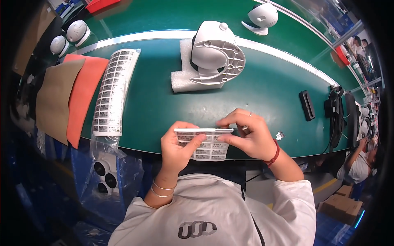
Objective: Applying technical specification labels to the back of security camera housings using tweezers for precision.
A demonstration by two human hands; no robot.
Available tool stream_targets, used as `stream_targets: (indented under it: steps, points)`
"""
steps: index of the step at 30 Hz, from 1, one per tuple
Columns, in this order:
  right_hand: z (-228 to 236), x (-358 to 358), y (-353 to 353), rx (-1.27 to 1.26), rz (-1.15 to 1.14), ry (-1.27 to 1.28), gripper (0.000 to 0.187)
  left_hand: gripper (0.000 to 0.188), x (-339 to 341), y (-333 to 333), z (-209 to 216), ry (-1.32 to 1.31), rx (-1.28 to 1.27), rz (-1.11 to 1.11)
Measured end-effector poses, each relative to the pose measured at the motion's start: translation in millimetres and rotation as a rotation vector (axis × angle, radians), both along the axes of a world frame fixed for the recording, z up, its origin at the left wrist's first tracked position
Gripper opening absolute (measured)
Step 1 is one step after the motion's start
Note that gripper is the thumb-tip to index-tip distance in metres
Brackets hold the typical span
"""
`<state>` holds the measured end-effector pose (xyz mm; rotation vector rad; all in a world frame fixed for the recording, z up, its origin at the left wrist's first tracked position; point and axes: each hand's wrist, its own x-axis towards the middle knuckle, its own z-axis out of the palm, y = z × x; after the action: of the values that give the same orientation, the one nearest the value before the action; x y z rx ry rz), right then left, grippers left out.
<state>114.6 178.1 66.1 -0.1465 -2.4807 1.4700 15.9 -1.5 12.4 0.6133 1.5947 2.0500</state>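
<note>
A white sheet of printed labels [211, 152] is held over the front edge of the green bench, its upper edge bent into a fold. My left hand [176, 145] grips its left end, thumb on the printed face. At the right end, my right hand [252, 137] has its thumb on the labels and its index finger just above the fold; whether a loose label is between them cannot be made out. Beyond my hands, a white camera-like device [219, 51] lies with its ribbed base showing, on a white foam block [180, 82].
Left on the bench lie a long stack of label sheets [113, 90], an orange sheet [86, 94] and a brown sheet [55, 96]. More white devices [262, 18] stand behind the white rail. A black oblong piece [307, 105] and dark straps [335, 110] are at right.
</note>
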Motion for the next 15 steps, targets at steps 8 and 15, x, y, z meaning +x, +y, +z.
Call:
stream_targets:
  steps: [8, 15]
  points:
    - [-5.9, 6.4, -4.5, 0.070, -0.055, 0.048, 0.009, 0.020, -2.5, -1.8, -4.7, 0.059, -0.018, 0.034]
    - [-12.9, 2.6, -7.7, -0.163, -0.028, 0.087, 0.008, 0.020, -2.3, -2.2, 1.8, 0.069, -0.073, 0.015]
